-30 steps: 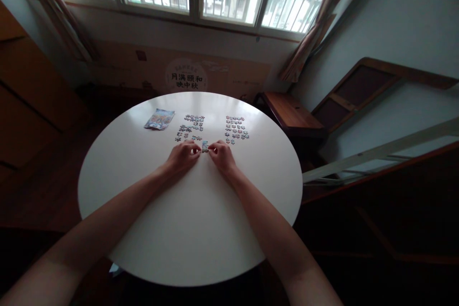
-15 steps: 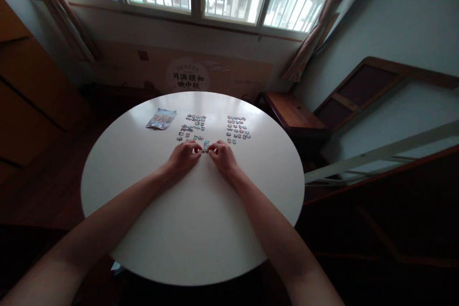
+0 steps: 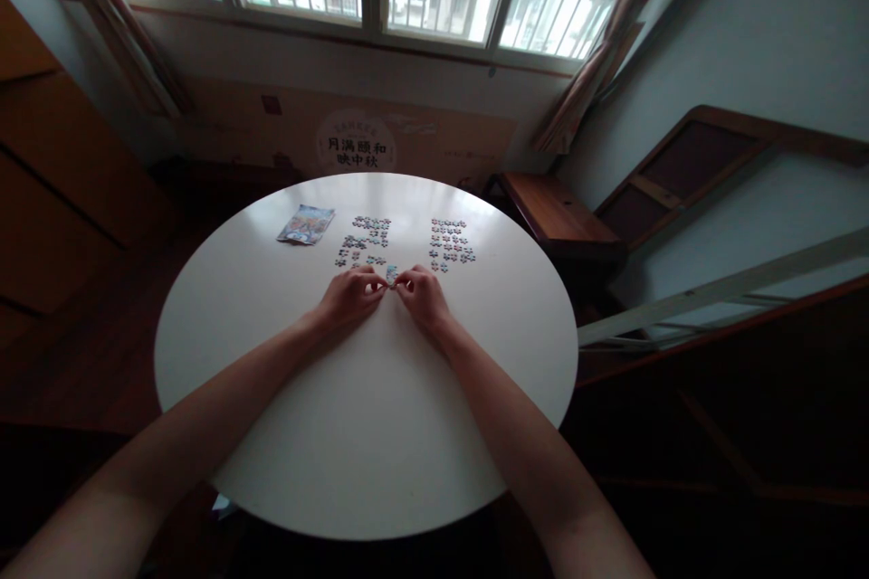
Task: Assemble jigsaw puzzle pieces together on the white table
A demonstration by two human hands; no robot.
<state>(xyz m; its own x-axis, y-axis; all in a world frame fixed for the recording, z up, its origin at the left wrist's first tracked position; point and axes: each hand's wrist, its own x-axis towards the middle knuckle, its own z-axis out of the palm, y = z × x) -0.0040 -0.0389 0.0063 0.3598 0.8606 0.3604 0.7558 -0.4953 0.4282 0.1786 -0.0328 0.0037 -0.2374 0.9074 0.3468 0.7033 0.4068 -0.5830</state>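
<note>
Head view: my left hand (image 3: 354,292) and my right hand (image 3: 421,292) are nearly closed, thumbs and fingertips pinched on the near end of a small puzzle (image 3: 392,273) between them, over the white bench (image 3: 359,434). Beyond lie two groups of loose pieces (image 3: 448,224); left of those, a picture packet (image 3: 305,224).

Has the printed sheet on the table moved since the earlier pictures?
No; against the round table, the printed sheet has shifted in no visible direction.

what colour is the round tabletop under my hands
The round tabletop is plain white; head view shows it.
</note>
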